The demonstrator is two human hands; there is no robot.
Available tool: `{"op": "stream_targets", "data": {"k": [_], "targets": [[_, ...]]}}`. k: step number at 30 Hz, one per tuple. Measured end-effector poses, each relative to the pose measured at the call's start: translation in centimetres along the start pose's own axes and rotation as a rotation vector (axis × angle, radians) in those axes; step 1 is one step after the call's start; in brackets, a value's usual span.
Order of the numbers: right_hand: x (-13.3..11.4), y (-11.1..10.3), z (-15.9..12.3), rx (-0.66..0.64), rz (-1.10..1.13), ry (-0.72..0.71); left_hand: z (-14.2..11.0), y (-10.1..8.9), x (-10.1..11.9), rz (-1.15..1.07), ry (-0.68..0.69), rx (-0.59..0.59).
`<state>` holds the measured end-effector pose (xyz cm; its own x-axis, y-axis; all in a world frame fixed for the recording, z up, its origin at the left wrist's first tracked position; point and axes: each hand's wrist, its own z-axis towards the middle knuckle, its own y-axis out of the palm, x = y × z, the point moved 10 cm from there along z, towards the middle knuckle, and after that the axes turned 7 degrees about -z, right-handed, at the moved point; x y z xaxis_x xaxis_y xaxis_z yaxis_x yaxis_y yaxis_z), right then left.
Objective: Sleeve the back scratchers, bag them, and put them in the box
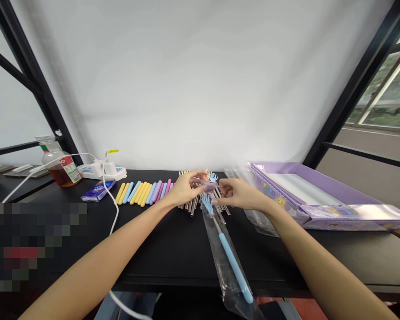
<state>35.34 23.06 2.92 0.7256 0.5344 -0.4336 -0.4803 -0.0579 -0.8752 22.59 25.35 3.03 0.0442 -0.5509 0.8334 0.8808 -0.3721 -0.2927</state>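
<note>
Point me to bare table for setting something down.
Free: black table between the white cable and the bagged blue back scratcher. Crowded: back edge, from the coloured handles past both hands, left hand and right hand, to the purple box.

I see my two hands, my left hand point(186, 189) and my right hand point(238, 193). There is one blue back scratcher point(235, 264) in one clear bag point(220, 249). I count about thirteen colored handles point(143, 193) in a row, yellow, blue, purple and pink. The shiny metal rods point(191, 205) are piled up, so I cannot count them. There is one purple box point(306, 191), one bottle point(58, 164), one white power strip point(100, 171), one white cable point(115, 213) and one small blue packet point(98, 190).
</note>
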Motion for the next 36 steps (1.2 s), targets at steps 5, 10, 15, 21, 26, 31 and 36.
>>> {"op": "stream_targets", "data": {"k": [5, 10, 15, 21, 26, 31, 36], "targets": [[0.4, 1.2, 0.1, -0.07, -0.101, -0.018, -0.2, 0.5, 0.3, 0.178, -0.001, -0.044], [0.8, 0.9, 0.1, -0.061, -0.156, 0.024, -0.7, 1.5, -0.2, 0.161, -0.026, -0.147], [1.2, 0.1, 0.0, -0.025, -0.144, 0.056, -0.7, 1.3, -0.4, 0.06, -0.07, -0.13], [1.5, -0.1, -0.4, -0.081, 0.218, 0.147, 0.0, -0.9, 1.1, -0.07, 0.019, 0.074], [-1.7, 2.1, -1.2, -0.327, 0.41, 0.057, -0.2, -3.9, 1.8, -0.117, 0.078, 0.362], [-2.0, 2.0, -0.6, -0.26, 0.447, 0.017, -1.2, -6.5, 2.5, -0.012, 0.086, 0.599], [0.5, -2.3, -0.9, -0.031, 0.371, 0.084, 0.9, -5.0, 2.1, -0.076, -0.018, 0.535]]}}
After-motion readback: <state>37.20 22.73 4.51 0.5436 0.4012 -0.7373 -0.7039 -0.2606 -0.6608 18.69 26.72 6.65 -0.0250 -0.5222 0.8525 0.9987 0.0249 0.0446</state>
